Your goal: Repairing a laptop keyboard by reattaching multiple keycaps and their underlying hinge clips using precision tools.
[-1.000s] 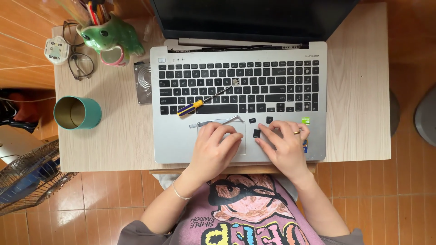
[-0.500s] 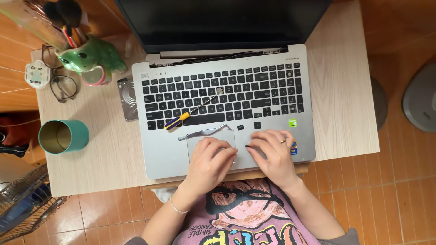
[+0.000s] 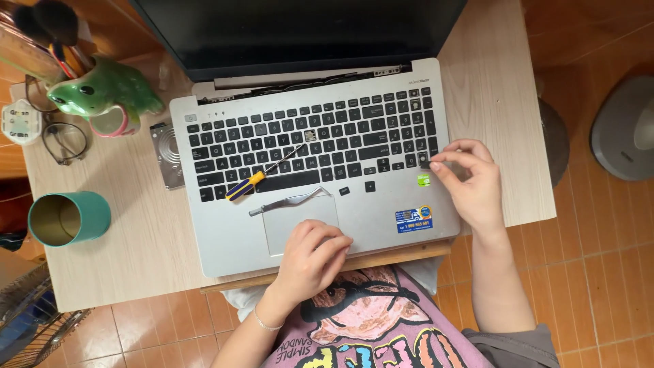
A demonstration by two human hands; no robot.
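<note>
Since half a second earlier the right hand [image 3: 470,187] had left the palm rest and swung out to the keyboard's far right corner, while the left hand [image 3: 315,257] stayed low by the touchpad [image 3: 289,221]. Far left, the teal cup [image 3: 68,218] lay on its side near the desk edge, with bare wooden desk [image 3: 146,238] between it and the silver laptop [image 3: 381,225]. A yellow-handled screwdriver [image 3: 262,174] rested across the keys, tweezers [image 3: 289,202] just above the touchpad. The left hand was loosely curled, holding nothing, on the touchpad's lower right. Two loose black keycaps [image 3: 356,188] lay right of the tweezers. The right hand's fingers, narrowed, pinched a small key [image 3: 423,161] at the keyboard's corner, close to the desk's right edge.
</note>
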